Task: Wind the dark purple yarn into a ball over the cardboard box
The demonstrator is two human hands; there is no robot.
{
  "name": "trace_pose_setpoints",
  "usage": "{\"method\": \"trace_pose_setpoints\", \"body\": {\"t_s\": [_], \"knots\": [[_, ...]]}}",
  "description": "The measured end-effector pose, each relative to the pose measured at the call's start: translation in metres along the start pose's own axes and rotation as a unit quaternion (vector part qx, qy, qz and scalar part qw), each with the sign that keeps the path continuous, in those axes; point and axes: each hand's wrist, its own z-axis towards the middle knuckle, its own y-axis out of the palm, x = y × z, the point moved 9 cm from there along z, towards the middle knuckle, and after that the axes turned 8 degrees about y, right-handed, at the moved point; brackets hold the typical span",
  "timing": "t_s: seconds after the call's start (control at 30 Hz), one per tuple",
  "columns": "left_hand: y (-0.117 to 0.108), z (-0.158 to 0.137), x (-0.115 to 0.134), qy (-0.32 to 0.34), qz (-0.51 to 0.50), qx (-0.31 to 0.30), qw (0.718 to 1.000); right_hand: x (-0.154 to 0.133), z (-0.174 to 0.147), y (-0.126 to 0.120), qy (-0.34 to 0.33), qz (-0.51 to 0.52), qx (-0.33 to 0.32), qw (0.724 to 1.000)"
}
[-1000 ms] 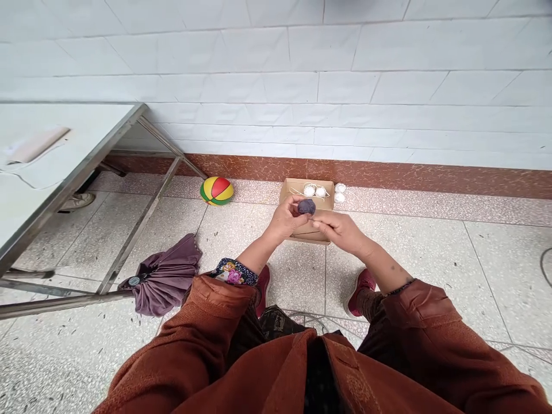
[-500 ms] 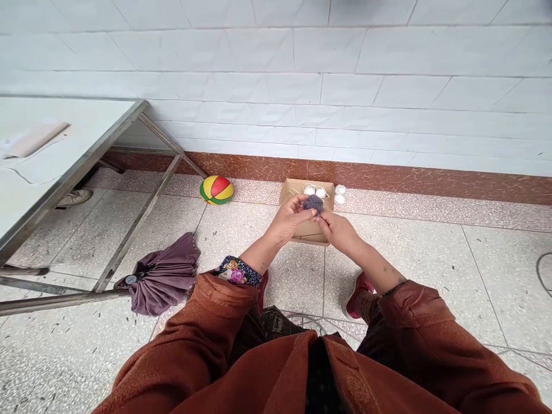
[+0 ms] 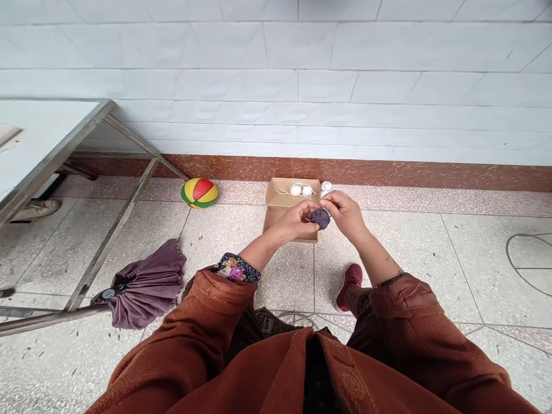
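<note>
A small ball of dark grey-purple yarn (image 3: 319, 218) sits in the fingers of my left hand (image 3: 295, 221), held over a cardboard box (image 3: 271, 195). Just above and to the right of the ball, my right hand (image 3: 345, 215) has thumb and forefinger pinched together on what looks like the yarn's strand. Two white yarn balls (image 3: 301, 189) with loose strands lie in the far part of the box. More white yarn (image 3: 326, 187) rests on the floor beside the box's right edge, partly behind my right hand.
A red, yellow and green ball (image 3: 199, 192) lies by the wall. To the left are a purple folded umbrella (image 3: 146, 284) and a metal-framed table (image 3: 56, 121). A shoe (image 3: 37, 210) shows beneath the table. A thin wire loop (image 3: 509, 253) lies on the floor at right.
My right hand has risen from below the yarn ball to above its right side, pinching there. The ball sits slightly lower between the hands. The view has shifted to the right.
</note>
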Motion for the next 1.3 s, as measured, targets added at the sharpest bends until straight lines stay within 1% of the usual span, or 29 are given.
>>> {"method": "trace_pose_setpoints", "body": {"t_s": [0.1,0.13,0.2,0.27,0.33,0.4,0.43,0.47,0.57,0.67,0.73,0.8,0.83,0.87,0.93,0.97,1.03,1.1,1.13,1.2,1.23,1.3], "knots": [[0.004,0.009,0.002,0.01,-0.109,0.017,0.994,0.03,0.0,0.006,0.082,-0.021,0.0,0.996],[0.002,0.013,0.002,0.012,-0.128,0.029,0.991,0.037,-0.001,0.009,0.104,-0.034,-0.006,0.994],[-0.006,0.021,-0.001,0.013,-0.132,0.071,0.989,0.045,-0.006,0.016,0.124,-0.066,-0.03,0.99],[-0.019,0.027,-0.005,0.005,-0.096,0.134,0.986,0.043,-0.012,0.025,0.116,-0.089,-0.069,0.987],[-0.033,0.027,-0.008,-0.008,-0.032,0.194,0.98,0.032,-0.019,0.033,0.078,-0.087,-0.121,0.986],[-0.04,0.025,-0.005,-0.009,0.039,0.214,0.976,0.014,-0.024,0.035,0.032,-0.059,-0.16,0.985],[-0.04,0.023,-0.002,-0.003,0.07,0.206,0.976,0.005,-0.026,0.032,0.011,-0.039,-0.166,0.985],[-0.037,0.021,0.002,0.003,0.096,0.185,0.978,-0.004,-0.025,0.028,-0.006,-0.018,-0.16,0.987],[-0.021,0.012,0.009,0.014,0.128,0.089,0.988,-0.021,-0.019,0.01,-0.034,0.029,-0.102,0.994],[-0.003,-0.002,0.015,0.026,0.09,0.013,0.996,-0.024,-0.011,0.002,-0.034,0.044,-0.051,0.997],[0.006,-0.01,0.022,0.042,0.039,-0.018,0.998,-0.019,-0.007,0.005,-0.018,0.045,-0.033,0.998],[0.009,-0.015,0.029,0.054,-0.017,-0.031,0.998,-0.009,-0.004,0.012,0.014,0.041,-0.03,0.999],[0.007,-0.016,0.031,0.06,-0.038,-0.023,0.997,-0.004,-0.004,0.017,0.033,0.034,-0.034,0.998],[0.001,-0.017,0.033,0.066,-0.05,-0.002,0.997,0.001,-0.005,0.023,0.052,0.024,-0.042,0.998],[-0.019,-0.018,0.033,0.076,-0.047,0.07,0.994,0.004,-0.011,0.035,0.075,-0.003,-0.067,0.995],[-0.032,-0.019,0.032,0.08,-0.033,0.113,0.99,0.002,-0.016,0.041,0.075,-0.014,-0.085,0.993],[-0.054,-0.021,0.029,0.076,0.007,0.185,0.98,-0.011,-0.029,0.055,0.05,-0.02,-0.136,0.989],[-0.068,-0.024,0.029,0.079,0.05,0.223,0.97,-0.029,-0.042,0.065,0.01,-0.01,-0.182,0.983],[-0.073,-0.025,0.03,0.077,0.073,0.231,0.967,-0.038,-0.045,0.066,-0.006,0.0,-0.186,0.983],[-0.075,-0.029,0.031,0.063,0.114,0.225,0.966,-0.051,-0.045,0.06,-0.028,0.023,-0.167,0.985],[-0.073,-0.03,0.03,0.051,0.128,0.211,0.968,-0.055,-0.041,0.056,-0.035,0.033,-0.149,0.988],[-0.064,-0.033,0.027,0.028,0.136,0.159,0.977,-0.057,-0.031,0.047,-0.045,0.044,-0.111,0.992]]}}
